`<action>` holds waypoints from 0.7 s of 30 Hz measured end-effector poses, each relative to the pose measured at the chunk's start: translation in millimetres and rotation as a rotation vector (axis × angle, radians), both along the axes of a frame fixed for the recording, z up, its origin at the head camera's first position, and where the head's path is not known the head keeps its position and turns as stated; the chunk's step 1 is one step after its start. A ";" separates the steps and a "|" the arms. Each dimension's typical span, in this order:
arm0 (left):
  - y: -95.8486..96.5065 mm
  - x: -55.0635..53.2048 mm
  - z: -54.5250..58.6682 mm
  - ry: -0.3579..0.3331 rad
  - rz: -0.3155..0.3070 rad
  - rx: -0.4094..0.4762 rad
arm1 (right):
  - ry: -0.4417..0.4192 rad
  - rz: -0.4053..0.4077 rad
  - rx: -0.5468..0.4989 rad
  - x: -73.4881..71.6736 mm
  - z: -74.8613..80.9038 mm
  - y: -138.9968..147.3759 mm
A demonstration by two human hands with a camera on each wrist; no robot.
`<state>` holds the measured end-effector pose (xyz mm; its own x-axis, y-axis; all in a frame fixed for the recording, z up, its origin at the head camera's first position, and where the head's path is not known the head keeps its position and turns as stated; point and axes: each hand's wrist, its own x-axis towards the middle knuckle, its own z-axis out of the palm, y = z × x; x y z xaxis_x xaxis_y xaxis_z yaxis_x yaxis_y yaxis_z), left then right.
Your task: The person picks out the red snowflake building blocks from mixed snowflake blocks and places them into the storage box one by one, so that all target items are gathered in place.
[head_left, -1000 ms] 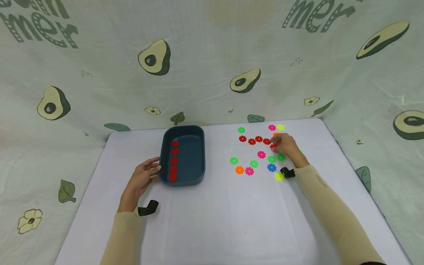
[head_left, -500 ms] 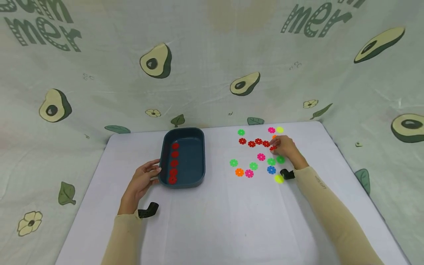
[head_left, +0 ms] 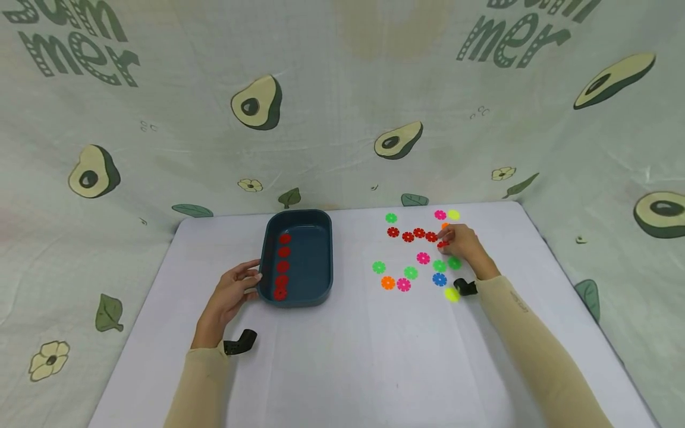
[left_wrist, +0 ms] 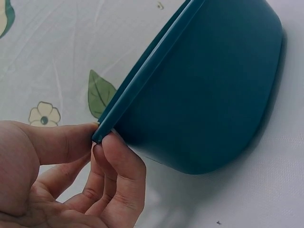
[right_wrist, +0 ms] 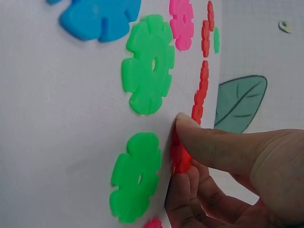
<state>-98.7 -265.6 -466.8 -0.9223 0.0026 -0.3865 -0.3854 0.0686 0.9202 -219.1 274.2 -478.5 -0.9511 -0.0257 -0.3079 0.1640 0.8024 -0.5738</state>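
Note:
A dark teal rectangular plastic tub point(head_left: 319, 261) stands on the left of the table with several red notched discs point(head_left: 283, 267) in a column along its left side. My left hand point(head_left: 230, 300) pinches its rim between thumb and fingers, near the front left corner; the left wrist view shows the rim point(left_wrist: 142, 78) between them. At the right, my right hand point(head_left: 461, 242) holds a red notched plastic disc point(right_wrist: 179, 154) between thumb and fingers, at or just above the tabletop. Beside it, several red discs point(head_left: 419, 233) form a row.
Green discs point(right_wrist: 136, 178), a blue disc point(head_left: 439, 279), pink discs point(head_left: 423, 258), orange discs point(head_left: 387, 283) and yellow discs point(head_left: 452, 294) lie around the right hand. A white cloth covers the table point(head_left: 348, 356). Behind hangs an avocado-print curtain point(head_left: 332, 89).
The whole head view has shifted slightly, with the scene sitting lower in the picture. Both hands keep their places on the tub rim and at the red disc.

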 end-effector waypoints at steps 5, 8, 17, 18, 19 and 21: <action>-1.0 -0.1 -1.4 0.003 -0.001 0.004 | 0.020 0.011 0.002 0.3 -2.3 1.2; -1.6 -0.2 -1.7 0.003 0.001 0.003 | 0.031 0.018 -0.003 0.8 -3.7 1.5; -1.4 0.2 -0.7 0.004 0.010 0.001 | 0.132 0.006 -0.014 9.0 -1.6 -4.7; -1.1 0.2 -0.5 0.004 0.012 0.002 | 0.133 -0.006 -0.013 10.2 -0.8 -5.6; -0.9 0.3 -0.3 0.003 0.013 0.003 | 0.135 -0.015 -0.010 11.5 0.2 -6.6; -0.4 0.4 0.2 0.002 0.014 0.004 | 0.134 -0.030 -0.007 13.7 1.7 -7.4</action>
